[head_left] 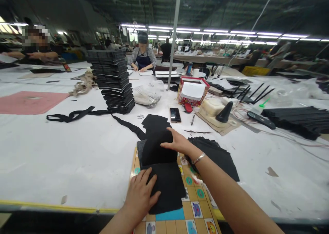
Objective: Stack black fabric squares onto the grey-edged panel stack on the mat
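A black fabric piece lies on a printed game board at the table's front edge. My left hand rests on its left side, palm down with fingers spread. The far part of the piece is raised and bent into a curved flap. My right hand pinches that flap at its upper right edge, thumb on the near face; the other fingers are partly hidden. More black pieces lie just beyond the flap. Beside my right forearm is a fanned stack of black pieces.
A tall stack of black pieces stands at the back left, with a black strip by it. Farther right are a phone, a red box and a black cone. A co-worker sits across the table.
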The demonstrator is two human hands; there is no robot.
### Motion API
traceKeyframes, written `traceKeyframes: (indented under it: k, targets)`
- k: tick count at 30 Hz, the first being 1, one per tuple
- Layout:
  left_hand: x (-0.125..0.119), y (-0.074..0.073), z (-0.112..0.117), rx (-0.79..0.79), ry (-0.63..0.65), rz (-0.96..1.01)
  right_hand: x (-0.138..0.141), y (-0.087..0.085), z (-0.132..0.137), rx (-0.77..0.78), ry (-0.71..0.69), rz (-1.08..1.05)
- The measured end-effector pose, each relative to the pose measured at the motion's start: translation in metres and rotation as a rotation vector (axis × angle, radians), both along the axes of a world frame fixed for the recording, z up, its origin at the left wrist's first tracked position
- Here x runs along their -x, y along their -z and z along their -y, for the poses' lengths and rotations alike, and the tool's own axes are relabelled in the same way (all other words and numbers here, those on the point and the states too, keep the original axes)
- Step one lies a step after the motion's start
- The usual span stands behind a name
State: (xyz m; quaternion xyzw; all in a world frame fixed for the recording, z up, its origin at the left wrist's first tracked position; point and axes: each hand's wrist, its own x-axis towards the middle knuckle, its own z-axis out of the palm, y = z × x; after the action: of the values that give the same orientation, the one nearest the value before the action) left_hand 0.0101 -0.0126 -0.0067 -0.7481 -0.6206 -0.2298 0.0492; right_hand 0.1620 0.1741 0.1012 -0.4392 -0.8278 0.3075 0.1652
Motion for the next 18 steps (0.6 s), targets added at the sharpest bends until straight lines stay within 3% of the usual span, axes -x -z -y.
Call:
traceKeyframes:
  k: [2, 4, 7, 9, 12, 15, 17, 18]
  targets:
    - [-0.001, 0.001, -0.001, 0.013, -0.020, 0.007, 0.020, -0.012, -0.009, 0.136, -0.127, 0.056]
    - [-0.002, 0.002, -0.001, 0.019, -0.033, 0.013, 0.038, -0.017, -0.003, 0.171, -0.210, 0.057]
    - [-0.002, 0.002, 0.000, 0.021, -0.045, 0.020, 0.053, -0.010, 0.018, 0.165, -0.207, 0.005]
    - [-0.002, 0.001, 0.000, 0.042, -0.048, 0.026, 0.048, -0.002, 0.023, 0.115, 0.004, -0.207]
    - [0.000, -0.001, 0.000, 0.080, -0.045, 0.041, 0.012, -0.004, 0.007, -0.029, 0.452, -0.572]
    - [-0.001, -0.001, 0.000, 0.086, -0.038, 0.056, -0.042, -0.020, -0.010, -0.220, 0.750, -0.723]
    - [-0.001, -0.002, 0.000, 0.069, -0.040, 0.059, -0.072, -0.025, 0.002, -0.398, 0.927, -0.791]
    - [-0.001, -0.002, 0.000, 0.049, -0.044, 0.062, -0.082, -0.024, 0.017, -0.458, 0.937, -0.773]
